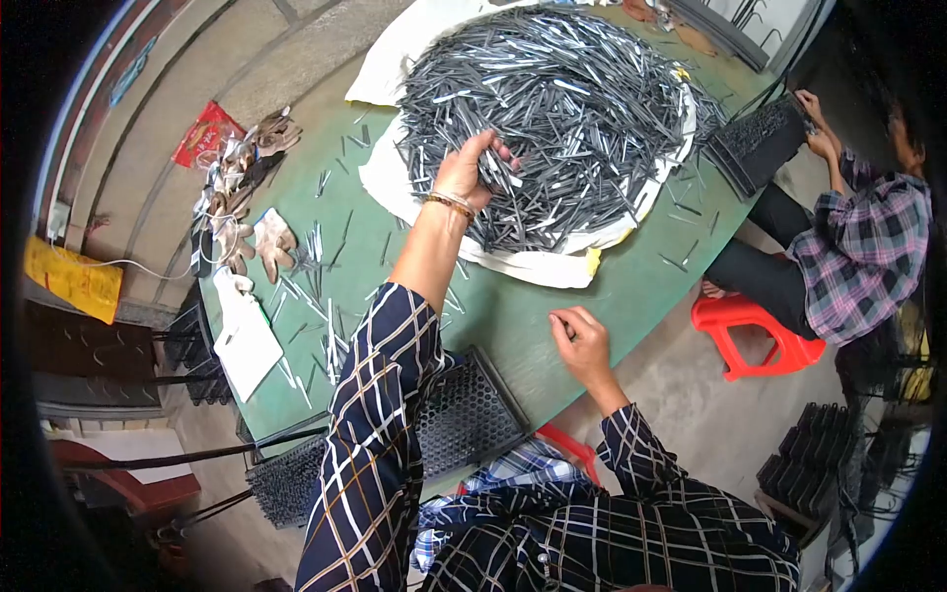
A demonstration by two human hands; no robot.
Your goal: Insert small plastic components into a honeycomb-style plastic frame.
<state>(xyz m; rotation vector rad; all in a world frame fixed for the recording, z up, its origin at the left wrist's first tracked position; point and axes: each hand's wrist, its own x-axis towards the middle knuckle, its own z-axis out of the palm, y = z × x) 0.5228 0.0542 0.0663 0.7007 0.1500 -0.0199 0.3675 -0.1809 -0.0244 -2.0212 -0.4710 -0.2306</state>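
A large heap of thin dark grey and silvery strips (552, 89) lies in an opened white sack (533, 268) on the green table. My left hand (466, 176), with a beaded bracelet at its wrist, reaches to the near left side of the heap. Its fingers curl round several of the strips. Above the table's near edge, my right hand (582, 343) is closed, thumb and fingers together; what it may hold is hidden. Close to my body, a black perforated tray (469, 414) rests by the table edge, partly covered by my left sleeve.
Loose strips (321, 252) are scattered over the green table (513, 340). Work gloves (274, 242) and a white card (249, 355) lie along its left edge. At right, another person (853, 247) sits on a red stool (755, 335), holding a black perforated tray (760, 146).
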